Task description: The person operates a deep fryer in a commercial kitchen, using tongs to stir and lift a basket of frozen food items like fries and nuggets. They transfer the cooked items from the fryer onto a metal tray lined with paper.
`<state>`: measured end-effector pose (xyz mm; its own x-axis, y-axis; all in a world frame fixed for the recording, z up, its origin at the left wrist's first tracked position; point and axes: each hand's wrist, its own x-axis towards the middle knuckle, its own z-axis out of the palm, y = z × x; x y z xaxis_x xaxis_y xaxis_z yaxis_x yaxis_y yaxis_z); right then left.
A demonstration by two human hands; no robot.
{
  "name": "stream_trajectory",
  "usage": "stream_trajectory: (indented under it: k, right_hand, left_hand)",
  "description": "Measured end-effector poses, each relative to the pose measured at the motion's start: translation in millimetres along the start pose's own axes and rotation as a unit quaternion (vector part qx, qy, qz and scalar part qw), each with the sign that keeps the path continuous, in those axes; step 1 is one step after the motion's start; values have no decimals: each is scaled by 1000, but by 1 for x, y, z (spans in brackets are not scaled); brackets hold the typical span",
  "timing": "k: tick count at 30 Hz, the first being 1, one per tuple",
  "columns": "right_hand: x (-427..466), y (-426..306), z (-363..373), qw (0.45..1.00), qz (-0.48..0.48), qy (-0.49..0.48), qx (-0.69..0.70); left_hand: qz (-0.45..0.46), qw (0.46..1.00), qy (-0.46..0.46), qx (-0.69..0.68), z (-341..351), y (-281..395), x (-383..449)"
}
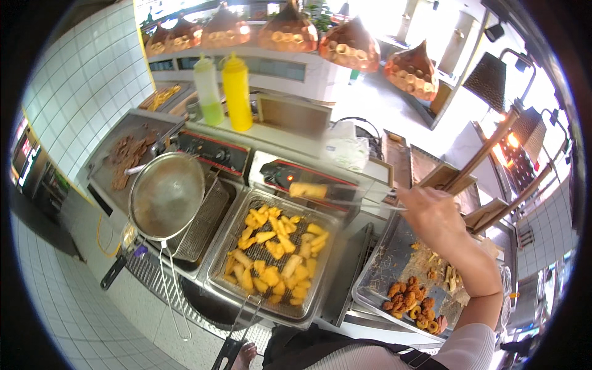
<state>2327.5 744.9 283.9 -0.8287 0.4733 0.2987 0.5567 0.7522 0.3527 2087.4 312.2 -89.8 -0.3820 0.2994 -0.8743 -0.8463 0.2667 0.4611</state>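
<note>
My right hand (428, 212) grips metal tongs (365, 203), blurred by motion, with a fried roll (308, 190) between their tips above the fryer's control panel. Below and left, a square wire fryer basket (253, 196) holds golden fried pieces and several rolls over the fryer well. Its black handle (227, 355) points towards me. Just right of that handle is a small patch of skin at the bottom edge; I cannot tell whether it is my left hand or a foot. At the right, a metal tray (377, 277) carries browned fried pieces, rings and brown paper.
A round mesh strainer (167, 196) rests over the left fryer well, near a second basket (203, 222). A griddle (132, 125) bears cooked meat. Behind stand a yellow squeeze bottle (237, 92) and a green-filled one (209, 92). Copper lamps (289, 34) hang above.
</note>
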Motion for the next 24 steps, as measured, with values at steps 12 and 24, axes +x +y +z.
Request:
stream_trajectory:
  k: [12, 24]
  right_hand:
    - [20, 212, 103, 933, 263, -126, -212]
    - [108, 337, 396, 884, 347, -223, -218]
  left_hand:
    - [25, 989, -94, 113, 21, 16, 3]
    - [16, 959, 31, 280, 152, 73, -26]
